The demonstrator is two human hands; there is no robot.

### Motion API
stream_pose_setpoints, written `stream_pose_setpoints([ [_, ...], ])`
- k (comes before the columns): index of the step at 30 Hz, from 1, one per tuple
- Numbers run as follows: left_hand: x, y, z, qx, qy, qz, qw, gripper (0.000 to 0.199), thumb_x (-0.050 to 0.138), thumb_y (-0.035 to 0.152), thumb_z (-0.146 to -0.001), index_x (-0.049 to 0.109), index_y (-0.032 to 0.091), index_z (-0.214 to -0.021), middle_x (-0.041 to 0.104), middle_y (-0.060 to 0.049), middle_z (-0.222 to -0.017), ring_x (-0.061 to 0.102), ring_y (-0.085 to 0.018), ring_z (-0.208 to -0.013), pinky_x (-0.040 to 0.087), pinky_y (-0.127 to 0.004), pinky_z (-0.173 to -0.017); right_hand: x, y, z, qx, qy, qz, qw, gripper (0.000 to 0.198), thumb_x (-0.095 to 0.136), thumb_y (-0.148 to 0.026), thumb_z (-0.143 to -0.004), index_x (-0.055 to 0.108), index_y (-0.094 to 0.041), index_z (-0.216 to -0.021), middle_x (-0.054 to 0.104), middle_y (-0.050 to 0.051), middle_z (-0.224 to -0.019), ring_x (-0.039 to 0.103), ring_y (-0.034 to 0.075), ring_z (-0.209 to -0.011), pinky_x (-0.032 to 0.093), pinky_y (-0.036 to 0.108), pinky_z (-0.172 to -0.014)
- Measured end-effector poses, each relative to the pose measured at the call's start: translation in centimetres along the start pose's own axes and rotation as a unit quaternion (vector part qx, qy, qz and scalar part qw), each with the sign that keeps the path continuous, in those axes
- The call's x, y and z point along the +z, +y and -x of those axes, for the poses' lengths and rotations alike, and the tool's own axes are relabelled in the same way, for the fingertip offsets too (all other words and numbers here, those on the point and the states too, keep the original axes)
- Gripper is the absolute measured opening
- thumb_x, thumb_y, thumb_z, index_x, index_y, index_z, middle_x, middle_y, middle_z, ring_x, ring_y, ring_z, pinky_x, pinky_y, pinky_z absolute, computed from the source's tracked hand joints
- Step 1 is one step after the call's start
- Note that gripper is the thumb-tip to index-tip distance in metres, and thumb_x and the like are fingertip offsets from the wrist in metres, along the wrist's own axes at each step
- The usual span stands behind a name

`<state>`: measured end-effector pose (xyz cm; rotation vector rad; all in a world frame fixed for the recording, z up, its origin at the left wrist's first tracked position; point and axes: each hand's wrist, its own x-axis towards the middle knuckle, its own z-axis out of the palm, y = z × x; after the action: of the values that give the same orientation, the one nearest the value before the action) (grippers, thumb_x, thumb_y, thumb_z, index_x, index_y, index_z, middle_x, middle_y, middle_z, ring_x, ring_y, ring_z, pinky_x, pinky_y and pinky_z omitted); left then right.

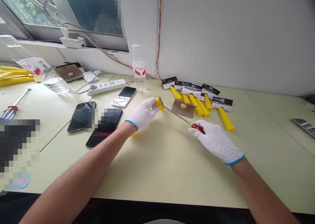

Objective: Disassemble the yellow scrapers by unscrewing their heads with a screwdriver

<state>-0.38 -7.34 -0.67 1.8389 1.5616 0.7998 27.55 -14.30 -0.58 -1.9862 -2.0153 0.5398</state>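
My left hand (144,112), in a white knit glove with a blue cuff, is closed around a yellow plastic-handled tool. The small blocky head (159,104) of this tool sticks out past the fingertips; a bit of yellow shows below the wrist, and the rest is hidden by the hand. A screwdriver (176,113) with a red handle is gripped in my right hand (216,140), gloved the same way. Its long metal shaft points left, and its tip meets the face of the yellow head. Both hands are raised over the table.
Several yellow-handled tools (226,119) with black-and-white cards lie behind my right hand, beside a brown card piece (183,108). Phones (104,127), a power strip (108,86) and an upright water bottle (139,70) stand left. Another screwdriver (12,109) lies far left near a tilted bottle (36,66).
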Motion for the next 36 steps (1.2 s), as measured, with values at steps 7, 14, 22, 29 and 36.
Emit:
stream_pose_setpoints([
  [7,-1.0,-0.2,-0.2,-0.021,-0.003,0.028,0.999,0.015,0.062,0.038,-0.094,0.056,0.024,-0.094,0.062,0.002,-0.064,0.057,-0.016,-0.054,0.047,-0.031,-0.058,0.2,4.1,-1.8,-0.04,0.02,0.086,0.995,0.033,0.055,-0.05,-0.104,0.073,-0.022,-0.103,0.072,0.009,-0.107,0.068,0.027,-0.096,0.047,0.037,-0.077],
  [14,-1.0,0.1,-0.1,-0.062,-0.002,0.078,0.995,0.01,0.059,0.032,-0.09,0.057,0.022,-0.091,0.065,0.001,-0.067,0.064,-0.015,-0.055,0.047,-0.024,-0.051,0.9,0.9,-2.2,-0.092,0.153,0.17,0.969,0.022,0.073,-0.04,-0.095,0.078,-0.022,-0.106,0.073,0.012,-0.106,0.064,0.032,-0.098,0.046,0.041,-0.079],
  [22,-0.1,0.7,0.5,-0.062,-0.047,0.097,0.992,0.013,0.06,0.034,-0.094,0.057,0.022,-0.096,0.065,0.002,-0.064,0.063,-0.013,-0.051,0.047,-0.021,-0.049,3.8,-8.8,-8.2,-0.236,0.188,-0.02,0.953,0.006,0.07,-0.02,-0.096,0.075,-0.021,-0.096,0.073,0.006,-0.097,0.065,0.022,-0.091,0.046,0.033,-0.08],
  [29,-0.6,1.1,0.5,-0.058,-0.07,0.128,0.988,0.01,0.062,0.029,-0.094,0.055,0.021,-0.092,0.068,0.001,-0.071,0.065,-0.012,-0.054,0.049,-0.02,-0.051,4.7,-9.0,-9.1,-0.256,0.172,-0.089,0.947,0.008,0.075,-0.014,-0.094,0.077,-0.02,-0.098,0.075,0.005,-0.099,0.069,0.021,-0.095,0.048,0.032,-0.088],
  [36,-0.8,0.0,0.1,-0.043,-0.122,0.109,0.986,0.022,0.065,0.041,-0.094,0.057,0.021,-0.092,0.069,-0.001,-0.063,0.065,-0.015,-0.054,0.048,-0.022,-0.05,3.5,-8.5,-9.3,-0.265,0.112,-0.085,0.954,0.005,0.075,-0.014,-0.097,0.075,-0.018,-0.094,0.074,0.003,-0.096,0.067,0.018,-0.092,0.046,0.028,-0.084],
])
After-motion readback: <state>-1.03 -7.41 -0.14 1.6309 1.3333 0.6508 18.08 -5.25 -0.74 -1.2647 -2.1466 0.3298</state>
